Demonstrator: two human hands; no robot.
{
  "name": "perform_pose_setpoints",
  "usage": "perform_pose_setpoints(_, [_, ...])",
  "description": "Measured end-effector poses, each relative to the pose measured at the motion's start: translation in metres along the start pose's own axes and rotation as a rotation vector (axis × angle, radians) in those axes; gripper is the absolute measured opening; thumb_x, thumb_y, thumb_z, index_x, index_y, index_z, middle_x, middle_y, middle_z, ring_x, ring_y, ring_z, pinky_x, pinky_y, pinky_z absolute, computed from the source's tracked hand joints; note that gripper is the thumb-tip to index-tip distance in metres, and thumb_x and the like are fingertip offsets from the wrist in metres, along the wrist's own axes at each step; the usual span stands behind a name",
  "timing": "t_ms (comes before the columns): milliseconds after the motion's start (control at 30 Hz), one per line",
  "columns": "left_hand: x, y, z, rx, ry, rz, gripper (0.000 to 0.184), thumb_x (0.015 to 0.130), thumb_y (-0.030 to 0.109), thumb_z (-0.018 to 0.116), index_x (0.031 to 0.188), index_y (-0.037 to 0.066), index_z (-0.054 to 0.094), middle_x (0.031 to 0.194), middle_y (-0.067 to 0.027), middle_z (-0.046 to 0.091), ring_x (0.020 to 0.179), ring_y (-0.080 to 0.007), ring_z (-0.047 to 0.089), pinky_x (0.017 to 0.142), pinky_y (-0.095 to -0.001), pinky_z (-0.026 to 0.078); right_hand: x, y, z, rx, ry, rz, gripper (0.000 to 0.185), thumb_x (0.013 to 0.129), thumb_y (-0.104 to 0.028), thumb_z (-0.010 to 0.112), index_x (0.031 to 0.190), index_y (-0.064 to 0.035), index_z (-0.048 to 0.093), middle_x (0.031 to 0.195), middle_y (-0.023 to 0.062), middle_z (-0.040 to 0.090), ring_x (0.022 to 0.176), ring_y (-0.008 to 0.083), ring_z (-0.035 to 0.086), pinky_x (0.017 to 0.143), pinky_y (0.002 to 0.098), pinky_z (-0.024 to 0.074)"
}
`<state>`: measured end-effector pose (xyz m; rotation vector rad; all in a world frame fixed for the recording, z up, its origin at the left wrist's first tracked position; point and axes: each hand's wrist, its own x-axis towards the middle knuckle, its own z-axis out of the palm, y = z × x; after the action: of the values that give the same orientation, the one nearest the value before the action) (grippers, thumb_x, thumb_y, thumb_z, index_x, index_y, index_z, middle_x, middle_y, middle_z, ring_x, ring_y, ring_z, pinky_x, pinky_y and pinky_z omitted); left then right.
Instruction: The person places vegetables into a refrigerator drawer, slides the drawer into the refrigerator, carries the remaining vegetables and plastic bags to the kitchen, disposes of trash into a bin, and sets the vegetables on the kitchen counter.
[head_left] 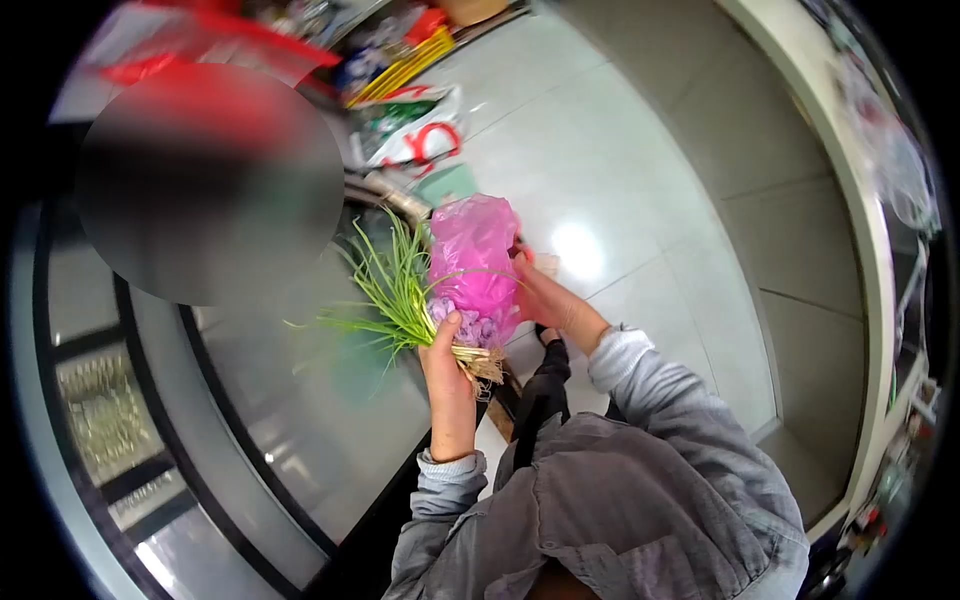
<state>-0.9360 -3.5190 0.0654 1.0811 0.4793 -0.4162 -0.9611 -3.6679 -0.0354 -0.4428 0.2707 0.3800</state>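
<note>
My left hand is closed around a bunch of green onions, near the white, rooty ends. The long green leaves fan out up and to the left. Right beside them is a pink plastic bag, with purple crumpled material at its lower part, next to my left thumb. My right hand holds the pink bag from its right side; some of its fingers are hidden behind the bag.
A white and red plastic bag lies on the tiled floor, beside a yellow crate of goods. A glass-topped surface is at left, and a pale ledge curves along the right. A blurred disc hides the upper left.
</note>
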Motion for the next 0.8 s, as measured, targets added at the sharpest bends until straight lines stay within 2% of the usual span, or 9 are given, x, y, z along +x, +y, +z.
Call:
perform_pose_setpoints(100, [-0.007,-0.035,0.055,0.056,-0.184,-0.109,0.05,0.071,-0.002,0.061,0.118,0.0,0.044,0.104,-0.011,0.055,0.092,-0.0218,0.057,0.08,-0.0328,0.046,-0.059,-0.029,-0.016,-0.057,-0.013,-0.185,0.08,0.076,-0.059,0.051,0.135,-0.0124,0.023,0.134,0.0069,0.034,0.122,0.0229,0.034,0.092,0.0444,0.0369])
perform_pose_setpoints(133, [-0.016,-0.049,0.086,0.12,-0.215,-0.114,0.05,0.071,-0.002,0.061,0.117,0.0,0.044,0.104,-0.0108,0.056,0.092,-0.0215,0.057,0.08,-0.0324,0.047,-0.085,-0.052,-0.017,-0.031,-0.033,-0.226,0.078,0.075,-0.05,0.06,0.133,-0.0107,0.025,0.129,0.0072,0.039,0.117,0.021,0.04,0.092,0.0397,0.0387])
perform_pose_setpoints(233, [-0.04,-0.099,0.142,0.268,-0.336,-0.113,0.048,0.07,-0.004,0.062,0.116,0.0,0.045,0.103,-0.0096,0.056,0.091,-0.0189,0.057,0.078,-0.0302,0.047,-0.155,-0.085,-0.049,-0.258,0.172,-0.275,0.069,0.074,-0.036,0.067,0.128,-0.0098,0.034,0.118,0.0052,0.048,0.106,0.0172,0.048,0.088,0.0349,0.0414])
perform_pose_setpoints(267, [-0.051,-0.118,0.159,0.303,-0.392,-0.134,0.048,0.07,-0.004,0.062,0.115,-0.001,0.046,0.103,-0.0094,0.057,0.09,-0.0184,0.057,0.078,-0.03,0.047,-0.181,-0.102,-0.051,-0.349,0.188,-0.312,0.053,0.074,-0.022,0.067,0.119,-0.0074,0.044,0.107,0.0027,0.054,0.095,0.0123,0.051,0.082,0.0279,0.0429])
perform_pose_setpoints(367, [-0.092,-0.178,0.22,0.346,-0.57,-0.196,0.042,0.07,-0.005,0.06,0.11,-0.001,0.049,0.099,-0.0091,0.058,0.086,-0.0178,0.058,0.074,-0.0294,0.048,-0.258,-0.135,-0.054,-0.165,0.367,-0.611,0.04,0.074,-0.014,0.065,0.11,-0.0048,0.052,0.099,0.0022,0.057,0.088,0.0106,0.052,0.076,0.0253,0.0434])
perform_pose_setpoints(400, [-0.11,-0.196,0.241,0.35,-0.606,-0.219,0.04,0.07,-0.005,0.059,0.109,-0.001,0.05,0.097,-0.0095,0.058,0.084,-0.0184,0.059,0.073,-0.0297,0.049,-0.281,-0.145,-0.063,-0.144,0.442,-0.72,0.032,0.072,-0.011,0.065,0.102,-0.0057,0.056,0.091,0.0009,0.06,0.079,0.0096,0.056,0.071,0.0243,0.0439])
perform_pose_setpoints(567, [-0.185,-0.257,0.342,0.231,-0.669,-0.225,0.038,0.071,-0.001,0.06,0.108,0.0,0.05,0.093,-0.0091,0.059,0.079,-0.0191,0.06,0.069,-0.03,0.051,-0.389,-0.199,-0.09,-0.071,0.695,-0.958,0.036,0.071,-0.01,0.065,0.105,-0.0051,0.056,0.092,0.0022,0.061,0.082,0.0103,0.056,0.072,0.0248,0.0439])
perform_pose_setpoints(633, [-0.186,-0.273,0.366,0.265,-0.69,-0.352,0.042,0.072,-0.005,0.058,0.112,-0.001,0.048,0.099,-0.0083,0.057,0.085,-0.018,0.058,0.074,-0.0299,0.049,-0.42,-0.21,-0.114,-0.022,0.784,-1.035,0.036,0.07,-0.011,0.066,0.105,-0.0046,0.056,0.093,0.0029,0.061,0.082,0.0107,0.056,0.072,0.0253,0.044])
perform_pose_setpoints(800, [-0.164,-0.29,0.428,0.232,-0.688,-0.341,0.04,0.072,-0.002,0.057,0.111,0.0,0.048,0.095,-0.0082,0.056,0.081,-0.0188,0.058,0.07,-0.0299,0.05,-0.504,-0.229,-0.153,0.131,1.045,-1.331,0.031,0.073,-0.003,0.059,0.103,-0.0008,0.054,0.091,0.0046,0.059,0.079,0.0137,0.056,0.069,0.0271,0.0456])
